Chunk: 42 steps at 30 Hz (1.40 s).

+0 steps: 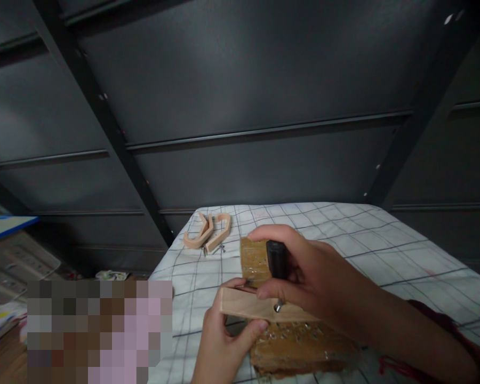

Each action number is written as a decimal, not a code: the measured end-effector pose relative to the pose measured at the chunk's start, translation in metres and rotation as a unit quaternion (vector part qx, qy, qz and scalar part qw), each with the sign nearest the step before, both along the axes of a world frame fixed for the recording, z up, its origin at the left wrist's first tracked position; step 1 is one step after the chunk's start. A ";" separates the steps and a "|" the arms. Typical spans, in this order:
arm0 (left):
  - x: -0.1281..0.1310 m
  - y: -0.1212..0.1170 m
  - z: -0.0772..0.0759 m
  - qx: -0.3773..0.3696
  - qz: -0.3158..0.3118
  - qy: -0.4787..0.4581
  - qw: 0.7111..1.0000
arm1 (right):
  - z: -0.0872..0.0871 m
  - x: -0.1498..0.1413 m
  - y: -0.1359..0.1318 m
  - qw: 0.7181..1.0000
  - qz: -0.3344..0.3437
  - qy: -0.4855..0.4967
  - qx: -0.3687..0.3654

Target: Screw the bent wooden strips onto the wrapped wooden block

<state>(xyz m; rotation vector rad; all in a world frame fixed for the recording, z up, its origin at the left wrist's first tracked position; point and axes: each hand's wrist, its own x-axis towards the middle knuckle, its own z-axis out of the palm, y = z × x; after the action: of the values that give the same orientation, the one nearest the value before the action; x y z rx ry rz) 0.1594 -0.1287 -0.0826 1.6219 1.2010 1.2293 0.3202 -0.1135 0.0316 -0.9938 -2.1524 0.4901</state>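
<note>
My left hand (234,325) grips a pale wooden bar (240,305) near its left end, thumb below and fingers behind. A small metal piece (278,305) shows at a hole in the bar's front face. Above the bar, my right hand (300,261) is closed around a black handle (277,258); its working end is hidden, so its kind cannot be told. Beneath both hands lies a brown, tape-covered block (300,349) with many small holes or dents in its top.
Curved wooden pieces (214,230) lie at the table's far left, with small metal screws (220,248) beside them. A checked white cloth (384,256) covers the table. Dark panels (264,170) rise behind it. A person (128,330), blurred out, is at the lower left.
</note>
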 end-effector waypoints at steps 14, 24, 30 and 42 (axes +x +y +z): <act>0.001 0.002 0.006 -0.002 -0.021 -0.014 1.000 | 0.011 0.013 -0.002 0.999 -0.006 -0.010 0.038; 0.002 0.000 0.003 -0.004 -0.011 -0.017 1.000 | 0.010 0.016 -0.001 0.988 -0.008 -0.075 0.136; 0.003 -0.001 0.006 -0.009 -0.002 -0.015 1.000 | 0.010 0.016 -0.002 0.994 -0.040 -0.031 0.093; 0.003 -0.001 0.007 -0.010 0.000 -0.016 1.000 | 0.016 0.014 -0.006 0.988 0.007 -0.063 0.140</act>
<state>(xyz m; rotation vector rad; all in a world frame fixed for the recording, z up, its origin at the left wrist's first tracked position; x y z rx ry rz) 0.1623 -0.1296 -0.0759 1.5818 1.1890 1.2365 0.3345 -0.1197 0.0479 -0.8714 -2.2647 0.1272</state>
